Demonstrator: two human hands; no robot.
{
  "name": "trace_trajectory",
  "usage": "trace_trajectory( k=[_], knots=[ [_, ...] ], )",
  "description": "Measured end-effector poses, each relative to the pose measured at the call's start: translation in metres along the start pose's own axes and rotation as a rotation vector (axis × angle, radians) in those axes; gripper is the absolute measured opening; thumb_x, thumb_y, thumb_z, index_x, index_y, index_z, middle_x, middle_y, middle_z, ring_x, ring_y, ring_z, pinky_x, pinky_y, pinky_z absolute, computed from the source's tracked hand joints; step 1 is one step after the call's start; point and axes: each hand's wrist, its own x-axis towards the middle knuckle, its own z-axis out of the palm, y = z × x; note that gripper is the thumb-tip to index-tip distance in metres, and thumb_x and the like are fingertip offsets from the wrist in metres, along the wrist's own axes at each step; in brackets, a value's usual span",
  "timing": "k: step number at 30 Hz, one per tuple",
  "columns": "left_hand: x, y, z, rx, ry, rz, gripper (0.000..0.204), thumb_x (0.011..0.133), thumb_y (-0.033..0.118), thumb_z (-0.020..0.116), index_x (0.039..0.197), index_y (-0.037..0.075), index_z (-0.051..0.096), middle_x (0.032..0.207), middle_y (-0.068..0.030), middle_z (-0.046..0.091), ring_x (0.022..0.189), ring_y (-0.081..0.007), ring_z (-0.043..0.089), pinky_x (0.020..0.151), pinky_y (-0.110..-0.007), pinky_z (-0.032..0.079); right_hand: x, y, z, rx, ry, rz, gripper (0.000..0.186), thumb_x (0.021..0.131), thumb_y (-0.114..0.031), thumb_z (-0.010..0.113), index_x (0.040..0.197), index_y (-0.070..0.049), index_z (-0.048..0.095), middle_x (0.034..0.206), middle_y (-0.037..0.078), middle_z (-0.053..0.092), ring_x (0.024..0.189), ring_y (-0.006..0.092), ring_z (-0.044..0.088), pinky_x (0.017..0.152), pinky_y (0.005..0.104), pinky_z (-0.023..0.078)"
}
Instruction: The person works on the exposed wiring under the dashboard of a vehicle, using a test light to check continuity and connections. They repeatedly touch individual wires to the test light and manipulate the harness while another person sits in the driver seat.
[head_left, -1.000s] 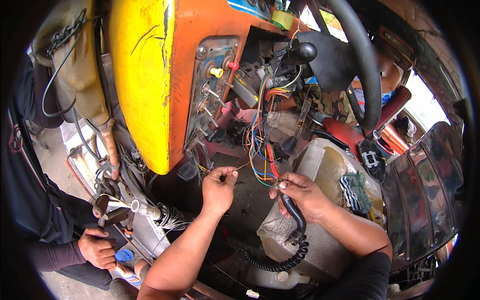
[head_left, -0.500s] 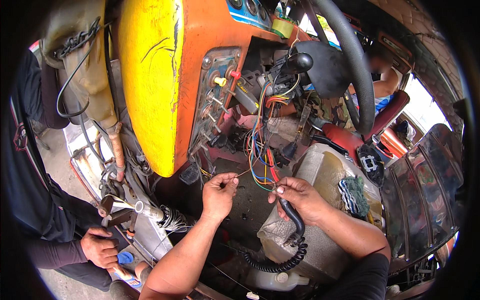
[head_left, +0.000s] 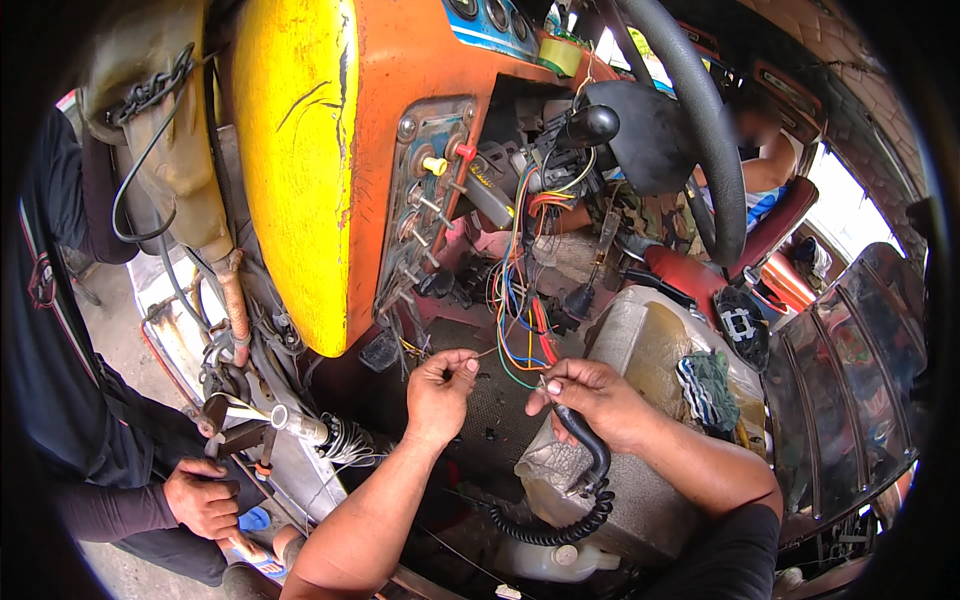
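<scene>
My left hand point(head_left: 440, 395) is closed in a pinch on the end of a thin brownish wire point(head_left: 487, 353). My right hand point(head_left: 592, 395) is closed around the thick black end of a coiled cord point(head_left: 590, 435), with its thumb and finger beside the tip of a green wire point(head_left: 515, 380). Whether the pinch also grips that tip, I cannot tell. A loose bundle of coloured wires point(head_left: 513, 270) hangs from the opened steering column down to both hands. A red-sleeved wire point(head_left: 542, 325) ends just above my right hand.
At the upper right is a black steering wheel point(head_left: 722, 150). An orange-and-yellow dashboard point(head_left: 300, 170) with a switch panel point(head_left: 425, 200) stands at left. Below right are a covered box point(head_left: 640, 480) and a plastic jug point(head_left: 560, 560). Another person's hand point(head_left: 203, 497) grips a tool at lower left.
My right hand's fingertips have shifted slightly left along with the green wire's tip. My left hand stays nearly in place, still pinching the thin wire.
</scene>
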Motion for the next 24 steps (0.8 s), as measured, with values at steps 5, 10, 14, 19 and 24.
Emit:
trace_trajectory(
  k=[5, 10, 14, 19, 24],
  knots=[
    [-0.013, 0.014, 0.004, -0.673, -0.204, -0.226, 0.013, 0.105, 0.016, 0.067, 0.114, 0.007, 0.067, 0.098, -0.0060, 0.074, 0.085, -0.0136, 0.070, 0.077, -0.029, 0.060, -0.001, -0.002, 0.004, -0.040, 0.002, 0.028, 0.023, 0.111, -0.025, 0.056, 0.111, -0.003, 0.061, 0.096, 0.009, 0.072, 0.063, 0.0101, 0.064, 0.052, 0.0238, 0.051],
    [-0.024, 0.037, 0.009, -0.726, -0.338, -0.258, 0.010, 0.108, 0.017, 0.060, 0.114, 0.009, 0.062, 0.103, -0.0113, 0.076, 0.084, -0.0169, 0.074, 0.074, -0.030, 0.062, -0.002, -0.004, 0.005, -0.074, 0.024, 0.029, 0.022, 0.111, -0.024, 0.056, 0.110, -0.002, 0.062, 0.090, 0.008, 0.071, 0.061, 0.0101, 0.063, 0.053, 0.0238, 0.050],
    [-0.031, 0.043, 0.017, -0.650, -0.232, -0.258, 0.011, 0.109, 0.018, 0.058, 0.114, 0.008, 0.059, 0.101, -0.0117, 0.075, 0.084, -0.0170, 0.075, 0.073, -0.030, 0.063, -0.002, -0.003, 0.005, -0.094, 0.002, 0.016, 0.021, 0.110, -0.021, 0.057, 0.108, -0.001, 0.061, 0.088, 0.007, 0.070, 0.061, 0.0107, 0.062, 0.052, 0.0249, 0.050],
    [-0.034, 0.046, 0.020, -0.647, -0.138, -0.244, 0.013, 0.109, 0.018, 0.060, 0.117, 0.008, 0.057, 0.101, -0.0126, 0.075, 0.083, -0.0183, 0.074, 0.074, -0.031, 0.063, -0.004, -0.003, 0.006, -0.127, -0.049, 0.019, 0.017, 0.109, -0.016, 0.057, 0.106, 0.000, 0.060, 0.088, 0.008, 0.069, 0.061, 0.0118, 0.062, 0.054, 0.0269, 0.050],
    [-0.038, 0.051, 0.025, -0.619, -0.074, -0.257, 0.012, 0.109, 0.019, 0.060, 0.113, 0.008, 0.059, 0.096, -0.0094, 0.074, 0.079, -0.0164, 0.073, 0.072, -0.031, 0.064, -0.004, -0.001, 0.007, -0.130, -0.048, 0.021, 0.015, 0.109, -0.014, 0.057, 0.106, 0.000, 0.060, 0.088, 0.009, 0.069, 0.062, 0.0121, 0.062, 0.056, 0.0276, 0.051]
  ],
)
